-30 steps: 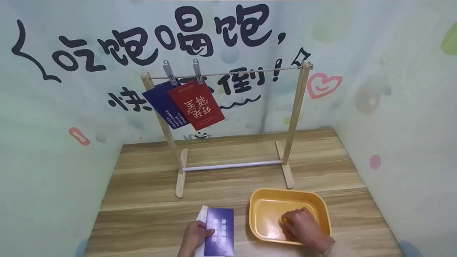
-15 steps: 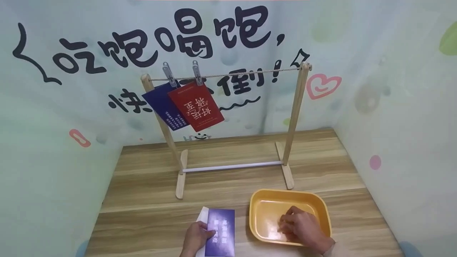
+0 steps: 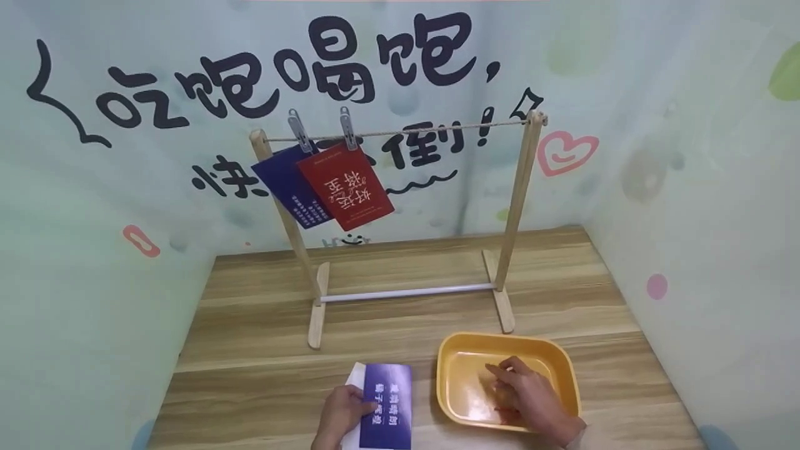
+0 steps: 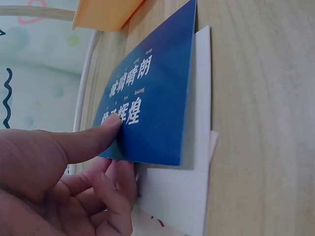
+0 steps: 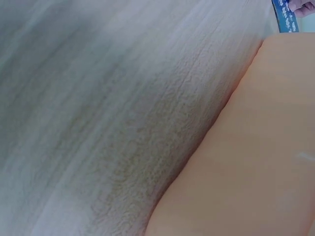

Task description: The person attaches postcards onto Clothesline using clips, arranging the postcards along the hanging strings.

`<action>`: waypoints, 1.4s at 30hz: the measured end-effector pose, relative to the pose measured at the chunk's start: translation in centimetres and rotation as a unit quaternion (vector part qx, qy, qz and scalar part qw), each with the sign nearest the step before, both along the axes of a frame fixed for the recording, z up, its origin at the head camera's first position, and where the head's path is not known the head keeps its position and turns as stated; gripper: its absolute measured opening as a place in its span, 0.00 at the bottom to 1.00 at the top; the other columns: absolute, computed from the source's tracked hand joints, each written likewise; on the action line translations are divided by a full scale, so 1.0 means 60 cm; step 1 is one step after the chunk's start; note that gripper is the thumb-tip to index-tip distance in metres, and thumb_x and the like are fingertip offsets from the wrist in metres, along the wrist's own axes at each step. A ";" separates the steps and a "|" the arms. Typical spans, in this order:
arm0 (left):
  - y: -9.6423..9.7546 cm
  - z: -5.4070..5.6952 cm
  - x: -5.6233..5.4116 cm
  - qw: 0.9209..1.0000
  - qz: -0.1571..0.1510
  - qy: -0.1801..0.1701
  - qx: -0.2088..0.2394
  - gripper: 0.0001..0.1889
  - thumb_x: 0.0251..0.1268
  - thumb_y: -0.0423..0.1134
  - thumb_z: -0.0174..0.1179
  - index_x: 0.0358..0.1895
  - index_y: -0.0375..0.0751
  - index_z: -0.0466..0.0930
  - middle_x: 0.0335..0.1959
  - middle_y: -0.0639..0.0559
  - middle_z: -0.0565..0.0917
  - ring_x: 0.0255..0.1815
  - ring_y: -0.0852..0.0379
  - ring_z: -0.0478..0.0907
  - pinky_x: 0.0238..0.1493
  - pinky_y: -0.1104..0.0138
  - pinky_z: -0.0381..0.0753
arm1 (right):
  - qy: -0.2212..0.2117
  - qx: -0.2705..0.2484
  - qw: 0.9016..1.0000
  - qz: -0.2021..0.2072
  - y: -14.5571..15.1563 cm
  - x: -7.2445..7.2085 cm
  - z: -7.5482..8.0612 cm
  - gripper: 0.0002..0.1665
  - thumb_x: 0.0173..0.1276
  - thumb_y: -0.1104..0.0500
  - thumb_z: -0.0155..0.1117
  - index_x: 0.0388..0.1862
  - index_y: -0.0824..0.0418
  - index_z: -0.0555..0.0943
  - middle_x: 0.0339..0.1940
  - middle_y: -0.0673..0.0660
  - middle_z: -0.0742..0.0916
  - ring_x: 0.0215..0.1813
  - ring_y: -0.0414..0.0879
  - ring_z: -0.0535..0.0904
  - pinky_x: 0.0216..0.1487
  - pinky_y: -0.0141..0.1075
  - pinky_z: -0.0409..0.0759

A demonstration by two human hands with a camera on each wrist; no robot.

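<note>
In the head view, my left hand [image 3: 340, 412] holds a purple-blue card [image 3: 392, 400] with white characters, gripping it near its left edge. The left wrist view shows my thumb on this card's face and my other fingers curled below. Under it is a white card [image 4: 199, 108], with another pale edge peeking out behind. My right hand [image 3: 531, 397] reaches into a yellow plastic tub [image 3: 442, 375], index finger stretched out. What lies beneath or between its fingers is hidden. The right wrist view catches only the tub's outer wall [image 5: 256, 147], not that hand's fingers.
Behind the hands stands a wooden rack [image 3: 517, 206] with a string across its top. A blue card [image 3: 284, 181] and a red card [image 3: 347, 187] hang there from clear clips [image 3: 347, 128]. A white rod [image 3: 406, 292] joins the rack's feet on the wood-grain table [image 3: 250, 325].
Inside the tub, my right hand's fingers have shifted and the index finger now points outward; a yellowish glint at its fingertips is no longer visible. My left hand stays in place with the card.
</note>
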State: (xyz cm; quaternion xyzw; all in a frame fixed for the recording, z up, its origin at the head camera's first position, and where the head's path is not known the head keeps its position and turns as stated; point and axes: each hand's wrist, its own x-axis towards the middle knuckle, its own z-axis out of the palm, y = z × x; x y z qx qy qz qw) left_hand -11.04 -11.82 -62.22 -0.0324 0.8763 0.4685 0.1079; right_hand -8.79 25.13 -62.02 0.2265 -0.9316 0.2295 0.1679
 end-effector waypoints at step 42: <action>0.030 0.082 -0.071 0.986 -0.118 0.100 0.055 0.08 0.59 0.34 0.70 0.33 0.33 0.81 0.29 0.43 0.86 0.32 0.58 0.80 0.36 0.69 0.81 | 0.043 -0.071 0.996 0.027 -0.034 -0.067 0.121 0.18 0.47 0.69 0.79 0.39 0.61 0.84 0.30 0.54 0.87 0.30 0.40 0.83 0.29 0.30 0.82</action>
